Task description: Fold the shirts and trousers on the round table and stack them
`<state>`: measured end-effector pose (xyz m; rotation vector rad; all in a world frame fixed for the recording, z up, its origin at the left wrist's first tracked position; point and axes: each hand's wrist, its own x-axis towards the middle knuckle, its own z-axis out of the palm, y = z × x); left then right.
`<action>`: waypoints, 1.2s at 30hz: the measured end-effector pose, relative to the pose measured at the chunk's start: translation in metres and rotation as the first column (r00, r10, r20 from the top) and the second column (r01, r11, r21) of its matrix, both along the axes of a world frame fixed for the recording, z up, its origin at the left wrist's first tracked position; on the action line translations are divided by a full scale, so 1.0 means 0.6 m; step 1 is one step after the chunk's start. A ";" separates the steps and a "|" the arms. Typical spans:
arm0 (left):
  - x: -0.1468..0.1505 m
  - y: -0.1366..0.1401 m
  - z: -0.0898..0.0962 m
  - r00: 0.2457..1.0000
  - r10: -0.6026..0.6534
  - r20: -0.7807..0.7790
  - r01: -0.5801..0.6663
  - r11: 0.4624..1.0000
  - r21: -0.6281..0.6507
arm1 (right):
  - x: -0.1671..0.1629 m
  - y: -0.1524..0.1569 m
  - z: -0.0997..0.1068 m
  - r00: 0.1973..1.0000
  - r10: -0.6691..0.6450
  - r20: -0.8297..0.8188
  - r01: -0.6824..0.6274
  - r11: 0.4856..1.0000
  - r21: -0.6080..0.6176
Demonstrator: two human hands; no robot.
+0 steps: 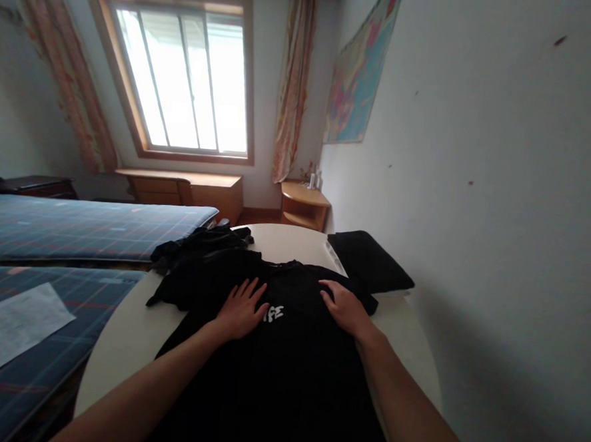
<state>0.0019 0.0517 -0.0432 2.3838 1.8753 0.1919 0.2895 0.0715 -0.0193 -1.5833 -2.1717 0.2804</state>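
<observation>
Under your left hand (243, 309) and right hand (346, 309) lies a black T-shirt (286, 367) of soft, matt cloth, its white lettering (272, 313) looking like a flat print. You see it spread on a round table (128, 337) with a smooth, pale, faintly satin top. The folded black garment (370, 260) beside it is matt cloth too. The beds (85, 225) wear woven plaid fabric, a sheet of paper (11, 327) lies matt white, and the desk (187, 188) shows smooth, light, varnished wood.
</observation>
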 end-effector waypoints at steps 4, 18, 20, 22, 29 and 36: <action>-0.018 -0.015 -0.001 0.998 0.042 -0.046 -0.042 0.999 -0.005 | 0.021 -0.012 0.023 0.997 -0.075 0.007 0.075 0.997 0.002; 0.058 -0.027 0.070 0.997 -0.071 -0.040 0.073 0.996 0.043 | 0.048 -0.038 0.040 0.829 -0.480 0.287 0.510 0.859 -0.038; 0.083 -0.025 0.062 0.993 -0.110 0.042 0.110 0.994 0.002 | 0.047 -0.039 0.037 0.830 -0.466 0.306 0.505 0.861 -0.060; 0.100 -0.027 0.048 0.985 -0.156 0.079 0.158 0.987 -0.028 | 0.049 -0.040 0.034 0.828 -0.466 0.312 0.506 0.861 -0.059; 0.096 -0.046 0.014 0.953 -0.282 0.107 0.284 0.959 -0.003 | 0.059 -0.037 0.022 0.803 -0.508 0.312 0.550 0.833 -0.060; 0.087 -0.051 0.017 0.951 -0.287 0.116 0.289 0.957 0.004 | 0.031 -0.027 0.035 0.915 -0.399 -0.056 0.401 0.915 0.037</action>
